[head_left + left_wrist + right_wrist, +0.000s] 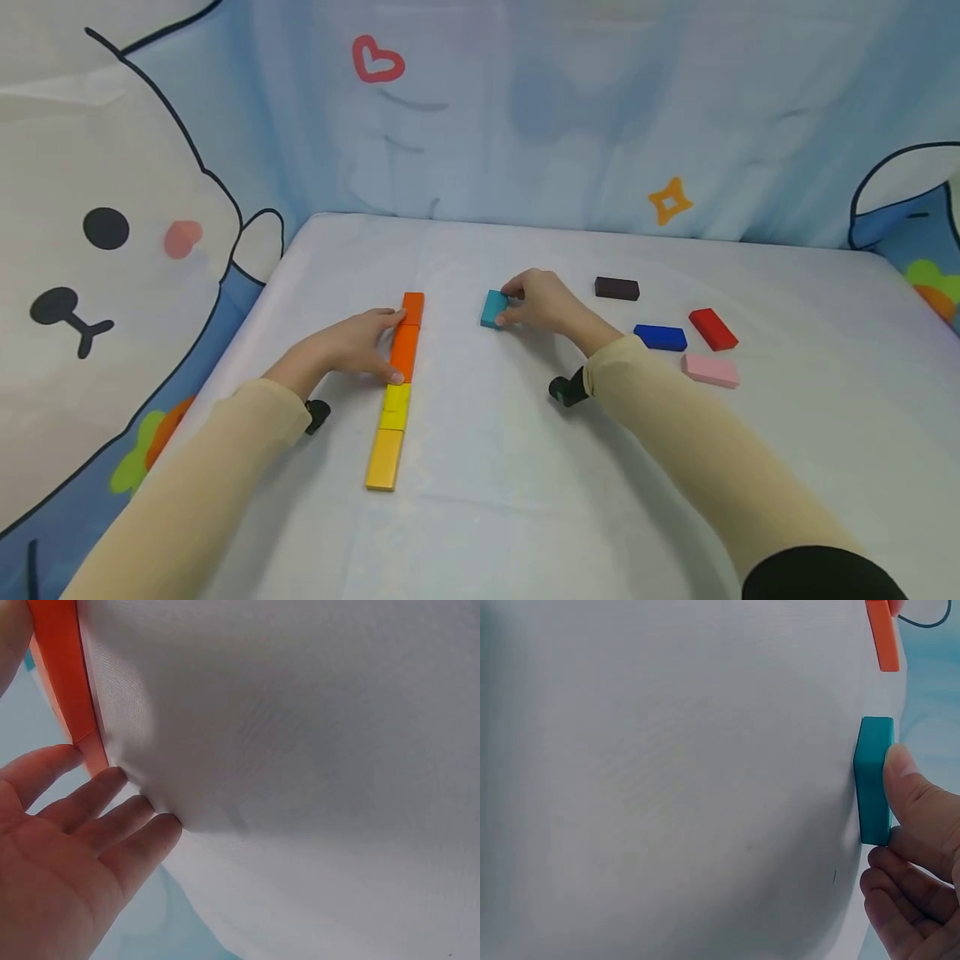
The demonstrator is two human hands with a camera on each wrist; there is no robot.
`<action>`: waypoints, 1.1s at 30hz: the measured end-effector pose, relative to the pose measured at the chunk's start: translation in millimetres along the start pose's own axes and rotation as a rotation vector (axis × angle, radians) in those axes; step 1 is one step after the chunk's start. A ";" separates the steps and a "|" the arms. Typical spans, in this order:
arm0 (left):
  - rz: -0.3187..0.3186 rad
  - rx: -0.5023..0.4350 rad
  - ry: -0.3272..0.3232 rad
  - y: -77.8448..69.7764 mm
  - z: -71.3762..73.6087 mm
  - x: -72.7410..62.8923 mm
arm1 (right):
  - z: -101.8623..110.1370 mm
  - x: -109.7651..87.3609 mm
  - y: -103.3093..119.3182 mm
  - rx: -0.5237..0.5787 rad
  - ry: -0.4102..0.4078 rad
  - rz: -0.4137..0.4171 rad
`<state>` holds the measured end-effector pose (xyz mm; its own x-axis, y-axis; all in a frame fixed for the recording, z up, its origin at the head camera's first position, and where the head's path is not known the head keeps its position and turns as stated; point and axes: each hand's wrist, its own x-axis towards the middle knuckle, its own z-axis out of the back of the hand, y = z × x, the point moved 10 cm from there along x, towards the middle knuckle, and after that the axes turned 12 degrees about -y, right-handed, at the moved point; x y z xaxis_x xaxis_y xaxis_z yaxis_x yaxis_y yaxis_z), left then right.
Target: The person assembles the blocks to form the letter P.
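The right hand (546, 302) is pinching a teal block (492, 310) between thumb and fingers from its right side, at the middle of the worktop (487, 517). In the head view the block's long axis is running away from the person, its far end leaning slightly right; whether its underside is touching the cloth cannot be told.

The left hand (354, 343) is spanning the longer orange block (406, 346), its fingers spread: the thumb is lying at the near end and the index finger is reaching the far end, where a shorter orange block (413, 308) is adjoining. Nearer the person, a yellow block (394, 407) and an amber block (385, 460) are continuing this line end to end. The whole row is pointing away from the person, tilting a little right, nearly parallel to the teal block and standing apart to its left.

Right of the teal block, four others are lying separately: a dark block (617, 288), a blue block (660, 337) and a pink block (710, 371) are stretching roughly left to right, while a red block (713, 329) is slanting, its near end turning right. The teal block is showing plain, single-colour faces.
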<state>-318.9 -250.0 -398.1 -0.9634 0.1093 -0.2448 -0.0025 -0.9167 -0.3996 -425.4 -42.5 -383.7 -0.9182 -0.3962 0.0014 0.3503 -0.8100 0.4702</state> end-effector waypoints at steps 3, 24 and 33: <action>0.006 -0.001 0.001 -0.1 0.3 -0.5 | -4.0 5.6 4.9 0.010 0.003 -0.004; 0.026 -0.017 -0.011 3.1 -1.3 2.9 | -28.0 49.0 37.3 0.109 0.016 -0.009; 0.053 -0.024 -0.015 7.8 -1.1 3.4 | -36.6 64.2 54.6 0.105 0.020 -0.012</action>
<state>-321.9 -256.3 -403.0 -0.9658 0.0549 -0.2533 0.0551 -0.9115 -0.4076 -458.4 -128.0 -390.2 -0.9177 -0.3966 -0.0219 0.3175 -0.7655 0.5597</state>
